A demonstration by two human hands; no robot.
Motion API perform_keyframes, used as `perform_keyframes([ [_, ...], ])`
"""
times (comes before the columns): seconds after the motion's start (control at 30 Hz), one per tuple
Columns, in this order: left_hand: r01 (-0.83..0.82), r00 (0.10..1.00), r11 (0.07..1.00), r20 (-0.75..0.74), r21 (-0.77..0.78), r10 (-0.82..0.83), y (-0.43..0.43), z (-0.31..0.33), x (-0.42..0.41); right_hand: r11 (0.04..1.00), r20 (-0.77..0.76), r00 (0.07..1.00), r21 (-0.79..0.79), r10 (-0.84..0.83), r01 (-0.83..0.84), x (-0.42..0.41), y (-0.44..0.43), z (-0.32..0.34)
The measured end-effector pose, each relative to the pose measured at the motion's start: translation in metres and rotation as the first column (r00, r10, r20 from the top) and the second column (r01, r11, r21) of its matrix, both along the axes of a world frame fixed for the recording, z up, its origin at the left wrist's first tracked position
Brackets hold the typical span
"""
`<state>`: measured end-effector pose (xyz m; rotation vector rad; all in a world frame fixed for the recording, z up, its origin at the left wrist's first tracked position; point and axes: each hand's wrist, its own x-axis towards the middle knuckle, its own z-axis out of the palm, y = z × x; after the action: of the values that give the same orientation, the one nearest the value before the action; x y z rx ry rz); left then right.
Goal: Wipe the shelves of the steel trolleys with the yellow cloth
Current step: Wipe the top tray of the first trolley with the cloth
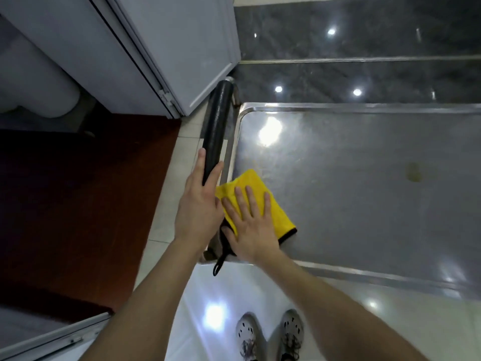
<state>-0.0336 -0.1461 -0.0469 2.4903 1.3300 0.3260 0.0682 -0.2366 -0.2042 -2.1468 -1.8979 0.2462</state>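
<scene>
I look down on one steel trolley [364,108], showing one shelf [364,217], its top one. One yellow cloth [251,182] lies folded at the shelf's near-left corner. My right grip [250,225] presses flat on it, fingers straight and spread, clamped on nothing. My left grip [200,204] rests on the one black handle [217,121] beyond the shelf's left edge, thumb and fingers straight along the bar rather than wrapped round it.

Risks, as I judge them:
- With so loose a hold on the handle, a firm wipe may roll the trolley away across the glossy floor.
- The cloth's black loop [218,264] hangs over the near edge. It could snag on the rim, or the cloth could slide off that corner.
- A flat palm may skate over the cloth and bunch it.
- One brownish stain [413,171] sits towards the right edge, well apart from the cloth, and a short stroke would miss it.

Two shoes show below.
</scene>
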Motion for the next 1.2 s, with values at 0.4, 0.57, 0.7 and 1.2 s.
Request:
perform_keyframes([
  [0.4,-0.004,0.999,0.998,0.034,-0.055,0.006,-0.009,0.015,-0.002,0.923,0.068,0.946,-0.209,-0.316,0.323,0.078,-0.139,0.026],
  [0.57,0.096,0.956,0.977,-0.289,0.190,-0.038,-0.010,0.013,0.004,0.796,0.152,0.865,-0.343,-0.478,0.500,0.124,-0.172,0.039],
  [0.7,0.412,0.824,0.910,-0.444,0.047,-0.350,-0.038,0.006,0.050,0.801,0.163,0.865,-0.327,-0.475,0.502,0.116,-0.167,0.039],
  [1.2,0.205,0.779,0.927,-0.522,-0.313,-0.348,0.031,-0.040,0.196,0.917,0.059,0.916,-0.028,-0.396,0.398,0.188,-0.132,-0.004],
])
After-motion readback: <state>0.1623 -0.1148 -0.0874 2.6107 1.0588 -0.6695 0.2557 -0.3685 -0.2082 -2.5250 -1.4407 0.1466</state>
